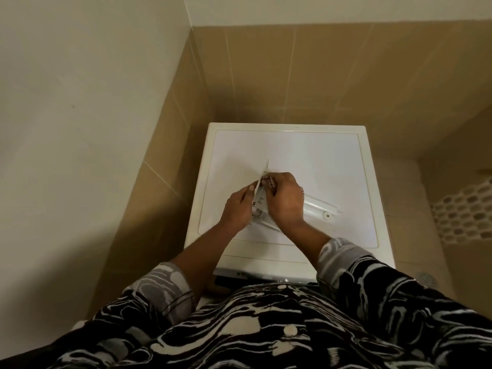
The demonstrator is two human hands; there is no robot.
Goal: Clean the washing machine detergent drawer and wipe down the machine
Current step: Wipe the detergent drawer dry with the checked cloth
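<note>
Detergent drawer piece (pixel 258 199): a small white plastic part with dark markings on one face. It is held on edge, just above the middle of the washing machine (pixel 319 161), whose flat white top fills the centre of the view.

The left hand (pixel 237 209) is at the piece's 9 o'clock. Its fingers curl round the lower left side and its thumb lies along the near face.

The right hand (pixel 286 201) is at 3 o'clock. Its fingers bend over the upper end and grip it there. Something small and reddish-dark shows among these fingertips, but what it is cannot be told.

The two hands are together, both clamped on the one piece. A thin white edge (pixel 267 166) rises from it toward 12 o'clock; its nature is unclear.

A long white plastic part (pixel 320 209) lies flat on the machine's top at 4 o'clock, just beyond the right hand. It has a round cap (pixel 328 216) near its far end.

Grey-patterned sleeves (pixel 159 286) cover both forearms toward 6 o'clock. Below them is a black-and-white patterned garment (pixel 266 328).

Beige wall tiles (pixel 319 75) stand behind the machine at 12 o'clock, and a plain pale wall (pixel 80 102) is at 10 o'clock. A white perforated basket (pixel 463 211) sits at 3 o'clock by the frame's edge, and a round floor drain (pixel 425 278) at 4 o'clock.
</note>
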